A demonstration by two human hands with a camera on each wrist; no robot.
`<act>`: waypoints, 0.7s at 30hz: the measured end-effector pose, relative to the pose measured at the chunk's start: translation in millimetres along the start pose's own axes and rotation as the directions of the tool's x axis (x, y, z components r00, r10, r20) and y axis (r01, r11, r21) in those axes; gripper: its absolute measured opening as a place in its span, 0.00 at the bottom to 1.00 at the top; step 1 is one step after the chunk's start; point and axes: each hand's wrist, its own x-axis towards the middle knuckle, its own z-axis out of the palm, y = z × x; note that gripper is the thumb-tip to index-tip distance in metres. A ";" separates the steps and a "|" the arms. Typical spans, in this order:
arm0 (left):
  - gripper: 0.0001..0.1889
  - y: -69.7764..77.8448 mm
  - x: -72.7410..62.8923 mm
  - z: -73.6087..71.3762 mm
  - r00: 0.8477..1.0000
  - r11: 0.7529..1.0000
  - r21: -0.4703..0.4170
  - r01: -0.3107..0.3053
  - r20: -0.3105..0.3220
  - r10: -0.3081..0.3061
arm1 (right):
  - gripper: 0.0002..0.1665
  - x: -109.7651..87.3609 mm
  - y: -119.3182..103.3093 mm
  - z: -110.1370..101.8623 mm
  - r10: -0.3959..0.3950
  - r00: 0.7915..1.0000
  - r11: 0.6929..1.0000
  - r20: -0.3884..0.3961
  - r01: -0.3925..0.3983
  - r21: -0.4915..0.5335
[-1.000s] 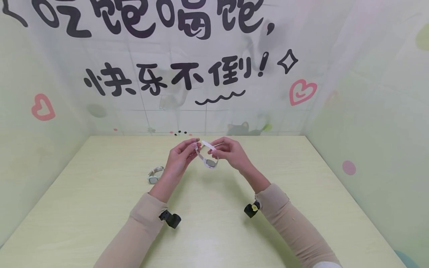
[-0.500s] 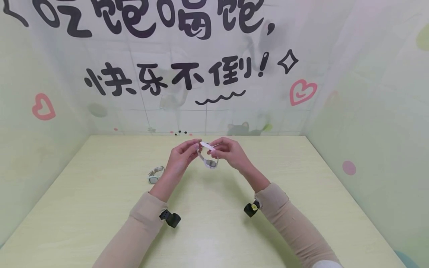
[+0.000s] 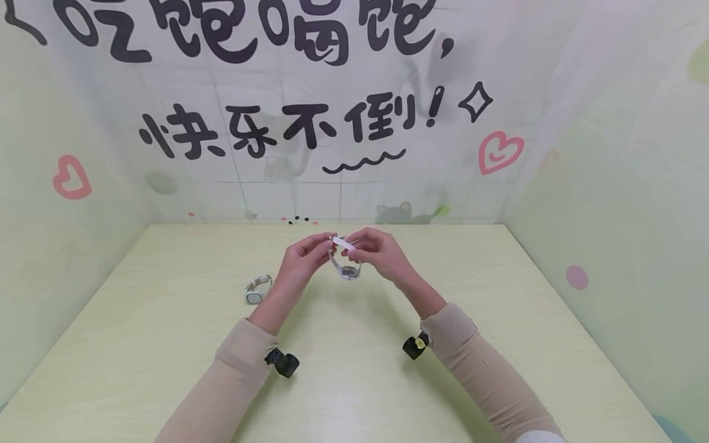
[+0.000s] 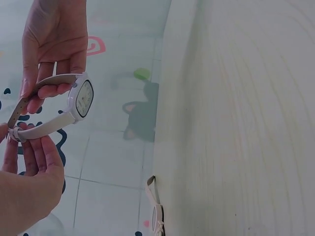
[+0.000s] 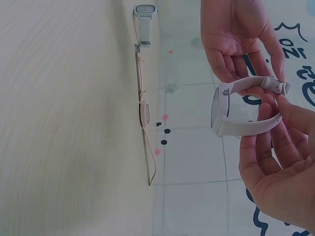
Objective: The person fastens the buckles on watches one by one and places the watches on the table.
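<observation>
A white wristwatch (image 3: 349, 272) is held in the air above the table, its round dial hanging lowest in the head view. My left hand (image 3: 304, 255) pinches the buckle (image 5: 283, 87) end of the band, beside the strap loop. With thumb and fingers, my right hand (image 3: 382, 251) grips the other strap (image 4: 19, 105), which has a row of holes. The tip of that strap meets the buckle, and the band forms a ring. In the left wrist view the watch dial (image 4: 84, 98) faces away from both hands.
On the pale wooden table (image 3: 343, 381), a mint-green watch (image 3: 255, 298) rests left of my left wrist. A pink watch (image 5: 144, 113) lies near it, hidden in the head view. Printed wall panels (image 3: 332, 197) close off the back and sides.
My left hand has shifted slightly right, bringing the buckle to the strap tip, which stood apart a second ago. The right hand has stayed almost still.
</observation>
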 end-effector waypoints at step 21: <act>0.17 -0.7 -1.3 8.3 0.997 0.988 0.141 -0.063 -0.039 0.069 | 0.13 1.1 1.9 2.6 -0.029 0.999 0.999 -0.035 0.028 -0.026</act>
